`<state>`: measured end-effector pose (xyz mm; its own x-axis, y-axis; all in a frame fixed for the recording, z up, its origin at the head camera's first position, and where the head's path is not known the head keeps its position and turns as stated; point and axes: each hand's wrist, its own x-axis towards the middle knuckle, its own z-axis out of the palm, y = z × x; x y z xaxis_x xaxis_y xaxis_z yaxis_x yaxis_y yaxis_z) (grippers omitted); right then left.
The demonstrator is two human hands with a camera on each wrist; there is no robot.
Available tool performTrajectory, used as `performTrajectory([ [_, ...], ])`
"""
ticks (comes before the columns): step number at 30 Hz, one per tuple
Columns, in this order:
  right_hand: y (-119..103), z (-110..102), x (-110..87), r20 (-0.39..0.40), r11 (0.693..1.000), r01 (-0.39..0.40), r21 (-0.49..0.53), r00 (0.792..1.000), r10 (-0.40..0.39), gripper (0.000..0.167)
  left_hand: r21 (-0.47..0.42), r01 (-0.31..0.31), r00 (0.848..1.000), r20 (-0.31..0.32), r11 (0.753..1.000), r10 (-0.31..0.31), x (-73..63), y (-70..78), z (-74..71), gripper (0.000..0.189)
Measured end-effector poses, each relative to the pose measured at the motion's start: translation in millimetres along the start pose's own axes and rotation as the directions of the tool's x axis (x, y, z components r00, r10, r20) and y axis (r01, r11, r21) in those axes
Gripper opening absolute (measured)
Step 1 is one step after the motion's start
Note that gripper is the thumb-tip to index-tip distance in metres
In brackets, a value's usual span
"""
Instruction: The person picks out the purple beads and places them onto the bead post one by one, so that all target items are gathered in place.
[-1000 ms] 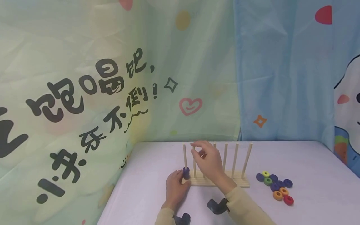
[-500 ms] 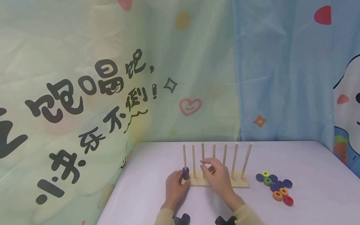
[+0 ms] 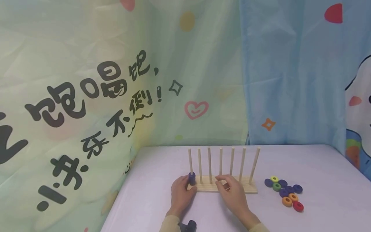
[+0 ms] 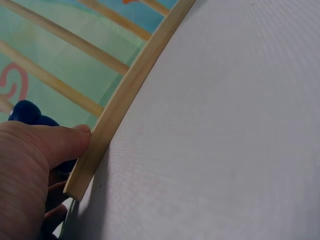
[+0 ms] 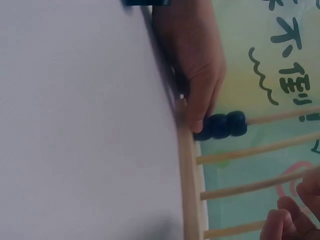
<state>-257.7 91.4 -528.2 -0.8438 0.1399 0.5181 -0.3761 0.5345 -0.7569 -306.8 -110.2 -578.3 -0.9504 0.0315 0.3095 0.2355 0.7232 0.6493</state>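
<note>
A wooden peg stand (image 3: 203, 187) with a row of upright pegs sits on the table. Dark blue rings (image 3: 192, 178) are stacked at the bottom of its leftmost peg, also seen in the right wrist view as blue beads (image 5: 220, 125). My left hand (image 3: 182, 195) grips the stand's left end beside that stack; in the left wrist view the thumb (image 4: 70, 142) presses the front edge of the base. In front of the middle pegs hovers my right hand (image 3: 233, 195), thumb and forefinger loosely bent, with nothing visible between them. Its fingertips (image 5: 285, 212) show at the right wrist view's lower right.
Right of the stand lie several loose rings: blue (image 3: 268, 182), yellow (image 3: 274, 178), green (image 3: 276, 187), orange (image 3: 287, 201) and red (image 3: 298, 206). The white tabletop (image 3: 327, 167) runs back to a printed curtain (image 3: 197, 80).
My right hand has come down and to the right, from the top of the second peg to low before the middle pegs. My left hand keeps its grip on the stand.
</note>
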Motion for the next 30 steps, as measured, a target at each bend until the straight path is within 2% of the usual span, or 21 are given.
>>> performTrajectory([
  [8,22.0,-9.2,-11.6,-0.074,0.998,-0.060,-0.029,0.996,0.058,0.016,0.006,-0.004,1.000,-0.001,1.000,0.004,1.6,0.8,1.0,0.048],
  [18,40.6,-21.0,-19.6,-0.130,0.985,-0.169,-0.028,0.978,0.164,0.016,-0.011,0.016,1.000,0.002,1.000,-0.016,0.1,-0.9,2.1,0.049],
  [21,47.8,-27.3,-20.0,-0.162,0.974,-0.224,-0.024,0.963,0.218,0.014,-0.018,0.000,1.000,-0.003,1.000,0.000,0.5,-1.8,2.5,0.047],
  [25,58.4,-35.7,-20.3,-0.192,0.945,-0.326,-0.027,0.929,0.315,0.013,-0.022,-0.027,1.000,-0.016,0.999,0.027,1.4,-2.5,2.9,0.045],
  [27,63.5,-39.5,-20.1,-0.207,0.933,-0.359,-0.039,0.916,0.344,0.013,-0.025,-0.033,0.999,-0.020,0.999,0.033,1.6,-2.2,2.5,0.044],
  [30,69.1,-44.6,-18.7,-0.245,0.929,-0.368,-0.047,0.905,0.346,0.014,-0.024,-0.035,0.999,-0.022,0.999,0.034,1.7,-2.2,1.8,0.044],
])
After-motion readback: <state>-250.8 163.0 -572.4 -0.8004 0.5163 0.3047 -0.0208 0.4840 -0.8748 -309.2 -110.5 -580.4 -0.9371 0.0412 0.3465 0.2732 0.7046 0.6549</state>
